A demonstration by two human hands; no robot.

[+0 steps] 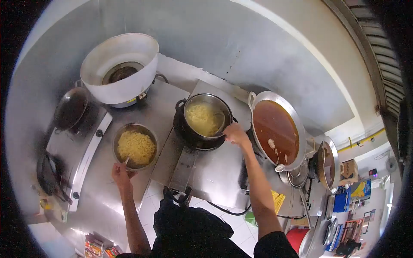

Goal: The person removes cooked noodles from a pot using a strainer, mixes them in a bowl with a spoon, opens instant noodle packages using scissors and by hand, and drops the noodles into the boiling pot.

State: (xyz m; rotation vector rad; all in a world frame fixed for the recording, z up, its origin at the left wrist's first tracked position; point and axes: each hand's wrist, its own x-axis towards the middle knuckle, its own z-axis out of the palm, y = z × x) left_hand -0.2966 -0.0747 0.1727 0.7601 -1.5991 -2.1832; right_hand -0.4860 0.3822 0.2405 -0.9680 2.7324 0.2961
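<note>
My left hand [122, 174] is closed at the near rim of a metal bowl [116, 142] of yellow noodles [137, 147]. Its fingers pinch a thin metal utensil [127, 161] that rests against the noodles; the utensil's kind is unclear. My right hand [236, 134] is closed at the right rim of a dark pot [189, 137] on the stove. Inside the pot, more pale yellow noodles [202, 117] lie in cloudy liquid. A rounded metal strainer or ladle [220, 121] dips in beside them, its handle mostly covered by my right fingers.
Right of the pot stands a large pan [301, 129] of red-brown sauce with a ladle in it. Another sauce pan [329, 165] is farther right. A big white drum-shaped burner shield [99, 88] stands at back left, near a dark wok [71, 109]. A hose [228, 211] runs below the counter.
</note>
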